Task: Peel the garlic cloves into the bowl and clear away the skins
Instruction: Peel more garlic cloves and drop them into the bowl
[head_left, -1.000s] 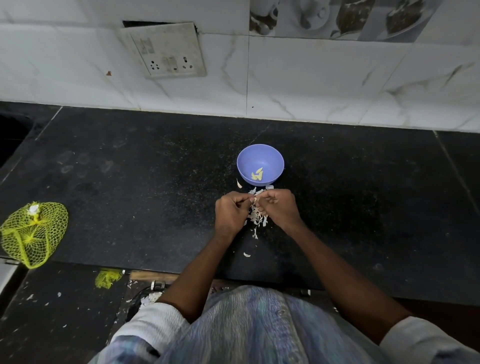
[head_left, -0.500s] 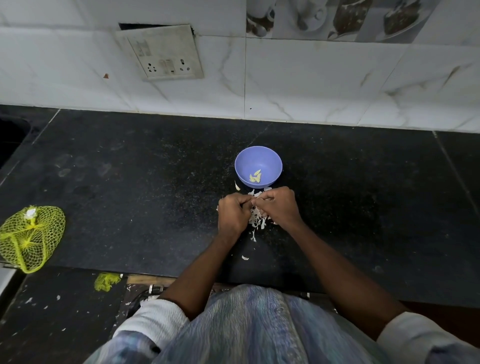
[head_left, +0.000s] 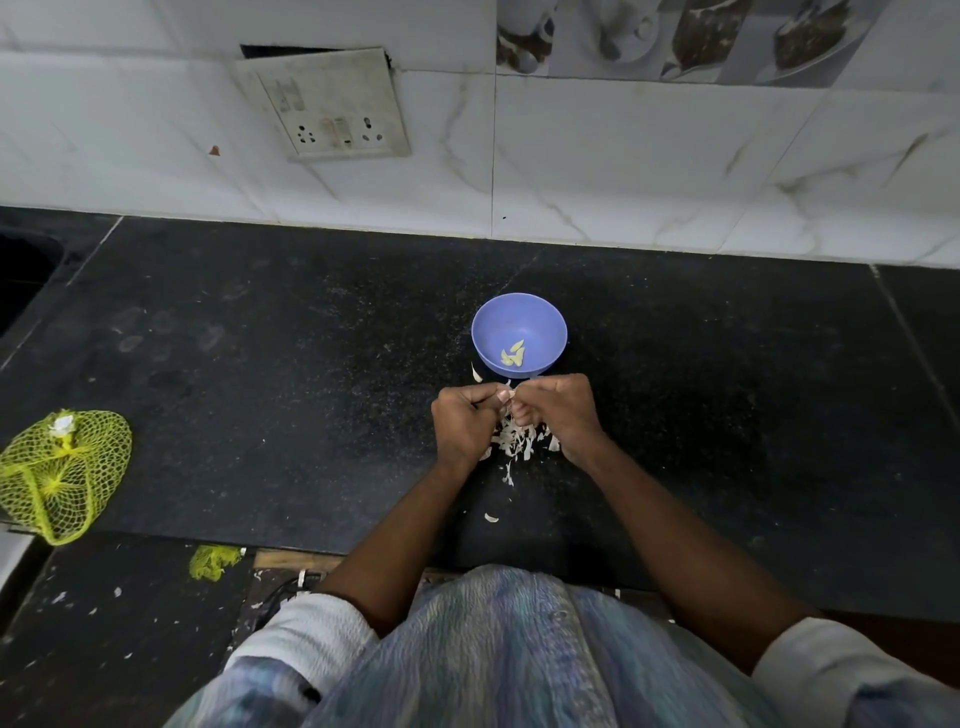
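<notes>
A small purple bowl (head_left: 519, 335) stands on the black counter (head_left: 260, 364) and holds a few peeled yellowish garlic cloves (head_left: 513, 354). Just in front of it my left hand (head_left: 464, 423) and my right hand (head_left: 563, 410) are brought together, fingers curled, pinching a garlic clove (head_left: 510, 396) between their fingertips; the clove is mostly hidden. A heap of white garlic skins (head_left: 519, 439) lies under and between the hands, with stray bits (head_left: 491, 517) nearer the counter's front edge.
A yellow mesh bag (head_left: 60, 473) lies at the counter's left front. A scrap of yellow mesh (head_left: 213, 562) sits below the edge. The tiled wall with a switch socket (head_left: 324, 104) backs the counter. A dark sink opening (head_left: 21, 270) is far left.
Both hands stay together in front of the bowl, working the clove with small finger movements. The view has shifted slightly; bowl and skins have not moved.
</notes>
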